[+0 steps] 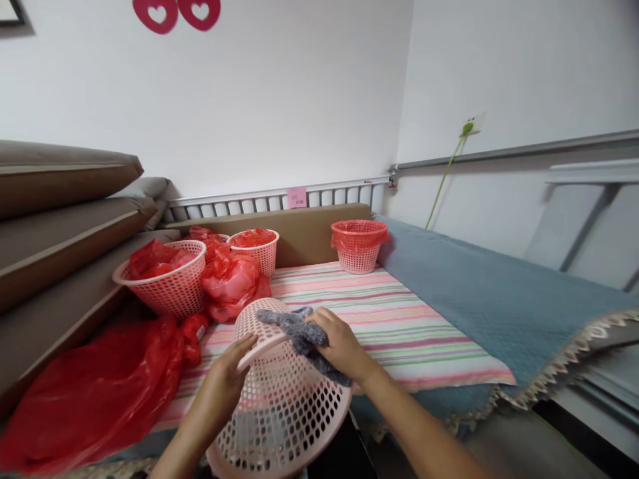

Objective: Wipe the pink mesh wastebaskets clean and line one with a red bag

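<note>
A pink perforated plastic basket [279, 406] lies tipped on its side in front of me, bottom end pointing away, open mouth toward me. My left hand [227, 379] grips its left side, fingers curled over the wall near the base. My right hand [337, 346] is closed on a grey fuzzy cloth [299, 329] and presses it against the upper part of the basket near its bottom. The basket rests at the near edge of a striped pink, green and white mat [399, 319].
Left of me lie a large red plastic bag [94, 392] and a crumpled red bag [232, 283]. Two pink baskets [172, 283], [257, 249] hold red bags. Another lined basket [358, 246] stands at the back. Brown cushions [60, 219] stack at left; a blue blanket [479, 286] covers the right.
</note>
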A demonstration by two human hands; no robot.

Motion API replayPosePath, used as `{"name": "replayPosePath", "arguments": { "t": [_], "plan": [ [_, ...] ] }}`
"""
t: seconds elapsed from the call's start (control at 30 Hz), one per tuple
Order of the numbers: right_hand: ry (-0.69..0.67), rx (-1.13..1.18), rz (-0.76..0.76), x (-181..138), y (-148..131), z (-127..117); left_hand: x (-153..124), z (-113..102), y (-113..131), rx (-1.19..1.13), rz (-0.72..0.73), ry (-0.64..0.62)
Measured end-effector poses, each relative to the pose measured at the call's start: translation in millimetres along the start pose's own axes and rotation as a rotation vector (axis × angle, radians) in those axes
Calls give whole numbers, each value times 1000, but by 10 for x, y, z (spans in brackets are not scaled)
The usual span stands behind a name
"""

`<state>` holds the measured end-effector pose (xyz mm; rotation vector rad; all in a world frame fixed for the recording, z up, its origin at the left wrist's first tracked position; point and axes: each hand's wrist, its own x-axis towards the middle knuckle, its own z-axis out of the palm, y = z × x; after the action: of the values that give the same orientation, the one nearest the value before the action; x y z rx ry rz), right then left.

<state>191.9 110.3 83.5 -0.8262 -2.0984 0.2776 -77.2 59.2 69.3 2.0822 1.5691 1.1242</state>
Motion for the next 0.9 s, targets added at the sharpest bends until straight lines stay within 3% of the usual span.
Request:
{"name": "replayPosePath", "arguments": {
  "t": [0.1, 0.2, 0.33, 0.4, 0.57, 0.7, 0.9],
  "plan": [
    [111, 110, 124, -324, 328, 138, -137, 40, -154, -54, -15, 56],
    [179, 148, 174, -428, 467, 219, -221, 19, -214, -76, -40, 111],
    [178, 51, 125, -80, 151, 30, -108, -198, -25, -14, -41, 128],
    [84, -22, 62, 176, -138, -134, 30, -332, 186, 23, -36, 102],
    [-183, -282, -151, 599, -693, -271, 373, -373, 608, -10, 67, -135],
    [-234, -409, -155, 702, -773, -166, 498, -255, 562, -22, 144, -149],
    [-209, -363, -179, 743, -673, -74, 490, -307, 373, 44, 37, -132]
  ]
}}
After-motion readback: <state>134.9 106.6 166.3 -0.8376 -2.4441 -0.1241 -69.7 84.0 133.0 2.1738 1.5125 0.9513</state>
